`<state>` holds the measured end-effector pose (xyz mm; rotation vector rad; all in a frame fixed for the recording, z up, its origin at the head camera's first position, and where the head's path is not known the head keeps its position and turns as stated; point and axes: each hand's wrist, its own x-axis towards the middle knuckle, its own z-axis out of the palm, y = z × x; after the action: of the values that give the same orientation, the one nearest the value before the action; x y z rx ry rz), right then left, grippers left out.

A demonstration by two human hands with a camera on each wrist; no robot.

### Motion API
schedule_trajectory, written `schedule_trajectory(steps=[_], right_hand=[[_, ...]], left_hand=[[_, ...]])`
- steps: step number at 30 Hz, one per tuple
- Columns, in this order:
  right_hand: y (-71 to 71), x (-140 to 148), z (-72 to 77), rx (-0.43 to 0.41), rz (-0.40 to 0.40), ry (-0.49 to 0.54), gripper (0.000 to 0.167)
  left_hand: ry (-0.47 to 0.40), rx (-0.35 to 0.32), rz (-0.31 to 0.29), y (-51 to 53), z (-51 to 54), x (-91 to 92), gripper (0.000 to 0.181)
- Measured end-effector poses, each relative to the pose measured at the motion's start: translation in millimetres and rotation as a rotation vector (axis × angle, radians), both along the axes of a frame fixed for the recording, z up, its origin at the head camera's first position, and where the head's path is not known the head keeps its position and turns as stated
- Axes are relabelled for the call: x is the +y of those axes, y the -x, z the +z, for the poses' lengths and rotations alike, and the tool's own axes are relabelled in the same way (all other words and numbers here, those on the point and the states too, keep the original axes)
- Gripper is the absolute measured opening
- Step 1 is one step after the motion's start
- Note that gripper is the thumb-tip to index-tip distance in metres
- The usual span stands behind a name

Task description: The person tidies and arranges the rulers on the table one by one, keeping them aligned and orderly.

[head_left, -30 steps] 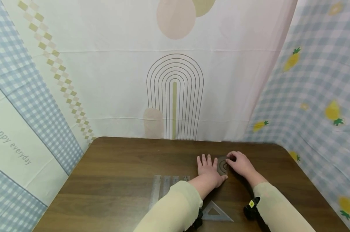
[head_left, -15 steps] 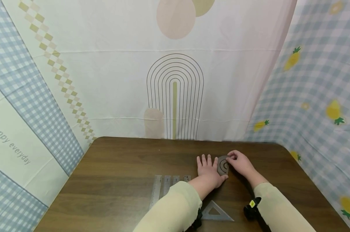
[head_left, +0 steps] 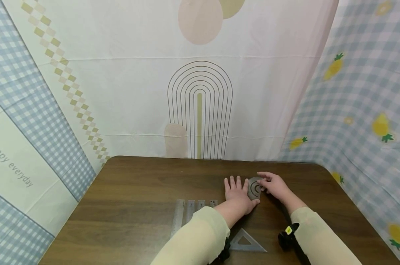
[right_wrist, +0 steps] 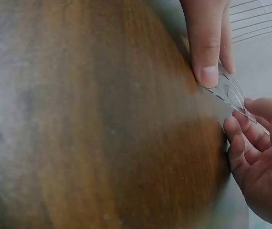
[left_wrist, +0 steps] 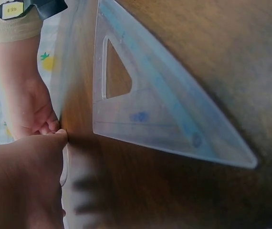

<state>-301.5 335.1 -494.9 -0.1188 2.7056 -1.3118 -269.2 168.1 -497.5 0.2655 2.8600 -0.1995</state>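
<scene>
A clear protractor (head_left: 254, 188) with curved cut-outs stands between the two hands on the right of the table in the head view. My left hand (head_left: 237, 197) lies flat on the table with fingers spread, its thumb along the protractor's near end. In the right wrist view, the left thumb (right_wrist: 208, 74) touches one end of the protractor (right_wrist: 232, 95). My right hand (head_left: 275, 187) pinches the protractor's right edge between thumb and fingers. Close to the left wrist lies a clear set square (head_left: 246, 243), large in the left wrist view. Part of the protractor is behind the fingers.
Several clear straight rulers (head_left: 178, 217) lie side by side left of the left forearm, which partly covers them. The wooden table (head_left: 127, 206) ends at a patterned cloth (head_left: 137, 110) behind. Black cameras are strapped at both wrists.
My right hand's fingers have shifted on the protractor's edge, the index finger now reaching further left. My left hand has barely moved.
</scene>
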Motion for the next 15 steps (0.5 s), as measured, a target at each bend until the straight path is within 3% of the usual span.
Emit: schedule_trajectory(steps=[9,15], right_hand=[[1.3,2.3,2.0,-0.022,0.043,-0.01,0.044],[1.7,5.0,1.3,-0.053,0.042,0.051,0.045]], left_hand=[[0.006,0.005,-0.008,-0.7,1.1,-0.6,0.089],[0.008,0.002,-0.016,-0.8,1.8,-0.3,0.088]])
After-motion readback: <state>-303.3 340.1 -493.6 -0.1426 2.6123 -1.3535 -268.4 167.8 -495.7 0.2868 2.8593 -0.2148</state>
